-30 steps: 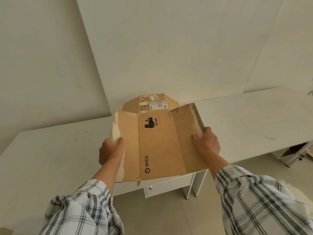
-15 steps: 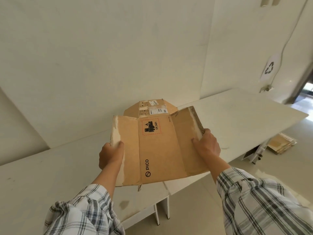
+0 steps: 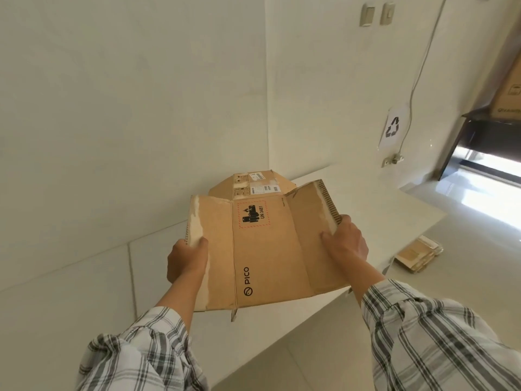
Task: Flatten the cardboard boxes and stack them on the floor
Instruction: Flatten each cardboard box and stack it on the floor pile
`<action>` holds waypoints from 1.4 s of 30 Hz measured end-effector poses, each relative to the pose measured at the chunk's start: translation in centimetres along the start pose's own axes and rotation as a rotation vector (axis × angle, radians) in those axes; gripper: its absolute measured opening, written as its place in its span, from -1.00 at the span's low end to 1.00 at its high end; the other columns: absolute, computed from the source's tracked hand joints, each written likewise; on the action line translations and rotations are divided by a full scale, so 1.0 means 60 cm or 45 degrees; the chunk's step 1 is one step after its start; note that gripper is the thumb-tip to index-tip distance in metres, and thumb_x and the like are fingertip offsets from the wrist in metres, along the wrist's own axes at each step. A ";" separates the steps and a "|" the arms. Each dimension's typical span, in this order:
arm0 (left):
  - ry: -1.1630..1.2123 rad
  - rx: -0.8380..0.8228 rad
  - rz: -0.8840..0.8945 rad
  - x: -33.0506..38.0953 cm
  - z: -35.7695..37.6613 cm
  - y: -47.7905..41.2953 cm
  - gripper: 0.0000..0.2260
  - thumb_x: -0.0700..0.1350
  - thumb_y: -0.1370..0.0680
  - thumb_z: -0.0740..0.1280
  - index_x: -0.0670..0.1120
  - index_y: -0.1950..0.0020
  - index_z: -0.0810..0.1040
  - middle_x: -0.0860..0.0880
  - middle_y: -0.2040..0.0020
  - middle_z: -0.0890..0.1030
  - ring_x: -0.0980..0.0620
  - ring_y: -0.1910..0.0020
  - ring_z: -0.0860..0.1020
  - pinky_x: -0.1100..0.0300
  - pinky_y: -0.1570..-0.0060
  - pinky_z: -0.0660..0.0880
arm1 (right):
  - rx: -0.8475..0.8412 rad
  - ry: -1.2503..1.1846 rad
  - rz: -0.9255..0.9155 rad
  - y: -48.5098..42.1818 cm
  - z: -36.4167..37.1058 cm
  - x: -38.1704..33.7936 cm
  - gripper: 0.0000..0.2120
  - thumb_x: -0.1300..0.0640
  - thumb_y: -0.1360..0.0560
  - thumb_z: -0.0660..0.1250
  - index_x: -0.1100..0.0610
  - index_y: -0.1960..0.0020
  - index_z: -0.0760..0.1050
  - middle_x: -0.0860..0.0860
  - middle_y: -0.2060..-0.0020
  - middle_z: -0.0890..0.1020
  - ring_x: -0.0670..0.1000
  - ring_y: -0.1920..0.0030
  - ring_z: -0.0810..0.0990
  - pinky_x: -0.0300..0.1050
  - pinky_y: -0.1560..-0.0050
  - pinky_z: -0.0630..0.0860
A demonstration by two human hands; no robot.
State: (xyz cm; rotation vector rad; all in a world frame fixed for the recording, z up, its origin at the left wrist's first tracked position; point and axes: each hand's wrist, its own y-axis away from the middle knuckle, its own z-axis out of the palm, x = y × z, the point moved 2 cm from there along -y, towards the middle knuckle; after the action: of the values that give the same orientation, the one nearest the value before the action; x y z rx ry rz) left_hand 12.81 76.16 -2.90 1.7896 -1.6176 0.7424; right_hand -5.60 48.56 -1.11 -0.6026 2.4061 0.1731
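Now opened-out cardboard box [image 3: 267,249] held in air above white table [image 3: 84,292], PICO print facing up. Left hand [image 3: 187,261] grasps left flap edge, thumb on top. Right hand [image 3: 345,244] grasps right flap edge, thumb on top. Stack of flattened cardboard [image 3: 418,256] lies on floor, far right, past table end.

The room is bright with soft, even daylight. The strongest light comes in at the right edge of the frame through a low doorway [image 3: 486,165], where the glossy floor [image 3: 476,200] burns out into white glare. The wall [image 3: 112,108] and tabletop [image 3: 70,306] are pale, faintly greenish and almost shadowless. Print on the cardboard box [image 3: 267,249] at centre is sharp. The wide lens tilts the wall corners and stretches the checked sleeves [image 3: 437,334] at the bottom, which look slightly soft.
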 end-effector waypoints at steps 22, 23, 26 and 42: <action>-0.021 0.005 -0.023 0.509 0.612 0.179 -0.68 0.15 -0.52 0.30 -0.11 0.02 0.53 -0.09 0.14 0.60 -0.14 0.22 0.57 0.08 0.20 0.52 | -0.011 0.049 -0.053 -0.653 -0.293 0.387 -0.54 0.06 -0.55 0.32 0.11 -0.37 0.26 0.11 -0.16 0.56 0.18 -0.08 0.56 -0.03 0.11 0.38; -0.019 0.000 -0.018 0.539 0.642 0.179 -0.68 0.15 -0.53 0.30 -0.12 0.02 0.53 -0.09 0.13 0.61 -0.14 0.21 0.57 0.09 0.21 0.51 | -0.015 0.034 -0.050 -0.689 -0.304 0.401 -0.53 0.06 -0.55 0.32 0.11 -0.38 0.25 0.11 -0.17 0.56 0.18 -0.10 0.56 -0.03 0.11 0.38; -0.048 -0.005 -0.009 0.619 0.730 0.183 -0.66 0.16 -0.53 0.29 -0.12 0.00 0.53 -0.09 0.12 0.61 -0.15 0.20 0.58 0.08 0.20 0.52 | -0.016 0.009 -0.021 -0.793 -0.333 0.449 -0.50 0.06 -0.54 0.33 0.10 -0.40 0.24 0.11 -0.19 0.55 0.19 -0.13 0.55 -0.02 0.09 0.39; -0.028 0.098 -0.199 0.941 1.180 0.343 -0.64 0.17 -0.50 0.29 -0.11 -0.04 0.56 -0.09 0.08 0.63 -0.15 0.17 0.59 0.05 0.14 0.56 | -0.191 0.100 -0.201 -1.319 -0.498 0.723 -0.48 0.06 -0.54 0.33 0.12 -0.42 0.22 0.13 -0.21 0.53 0.21 -0.15 0.54 0.03 0.01 0.43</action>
State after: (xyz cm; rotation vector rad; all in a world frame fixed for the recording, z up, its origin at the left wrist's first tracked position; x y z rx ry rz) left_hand -1.62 -15.54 -5.79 1.9603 -1.4608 0.7235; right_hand -15.56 -45.97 -2.44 -0.8791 2.4226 0.2683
